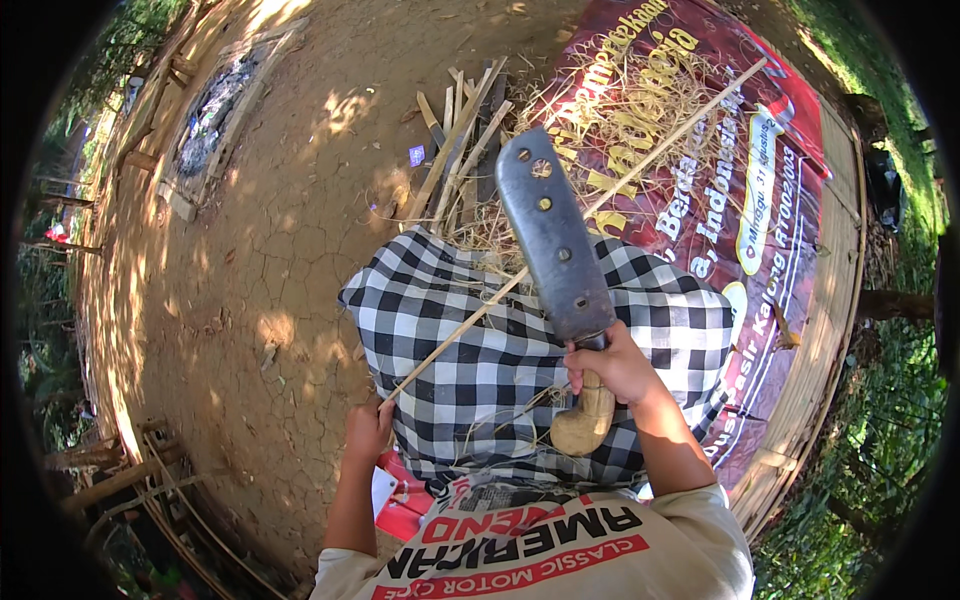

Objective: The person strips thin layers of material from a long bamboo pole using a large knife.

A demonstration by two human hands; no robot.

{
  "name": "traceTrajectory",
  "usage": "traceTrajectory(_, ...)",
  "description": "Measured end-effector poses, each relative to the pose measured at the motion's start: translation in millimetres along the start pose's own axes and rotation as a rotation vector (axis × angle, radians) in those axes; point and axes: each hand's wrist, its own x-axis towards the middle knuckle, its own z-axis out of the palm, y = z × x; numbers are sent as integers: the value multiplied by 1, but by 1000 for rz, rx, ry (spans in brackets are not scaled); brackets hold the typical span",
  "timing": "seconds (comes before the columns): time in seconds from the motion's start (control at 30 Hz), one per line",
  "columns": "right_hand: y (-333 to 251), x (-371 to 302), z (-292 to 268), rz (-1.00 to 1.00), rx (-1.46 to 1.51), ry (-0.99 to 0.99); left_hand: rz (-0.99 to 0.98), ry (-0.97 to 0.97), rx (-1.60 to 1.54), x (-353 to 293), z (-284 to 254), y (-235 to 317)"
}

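Note:
My right hand [622, 368] is wrapped round the wooden handle [583, 420] of a machete, whose broad dark blade [553, 235] points up and away from me. Several round brass-coloured spots or holes run along the blade. At the left, my left hand [368, 430] grips the near end of a long thin bamboo strip [460, 328]. The strip slants up to the far right, passing behind the blade, and its far end lies over the red banner. Below both hands, a black-and-white checked cloth [470, 370] covers my lap, with a few loose fibres on it.
Pale shavings [640, 110] lie scattered on a dark red printed banner [800, 220] to the right, over a bamboo platform [835, 330]. Split bamboo pieces [460, 140] are heaped ahead on cracked earth [270, 250]. A framed ash pit [215, 115] sits at the far left.

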Motion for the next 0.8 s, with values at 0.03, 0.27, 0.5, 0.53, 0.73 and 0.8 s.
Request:
traceTrajectory(0.03,-1,3,-6,-25,-3,54,7,6,2,0,0,0)
traceTrajectory(0.27,41,9,17,147,-133,-118,55,28,29,2,1,0)
traceTrajectory(0.5,30,14,18,300,63,-309,12,40,11,-4,-1,11)
traceTrajectory(0.53,25,11,18,322,123,-319,21,32,-1,-2,-1,8)
traceTrajectory(0.73,15,-4,13,242,202,-323,47,25,46,0,-2,8)
traceTrajectory(0.8,8,-2,9,111,191,-193,30,25,12,0,-1,6)
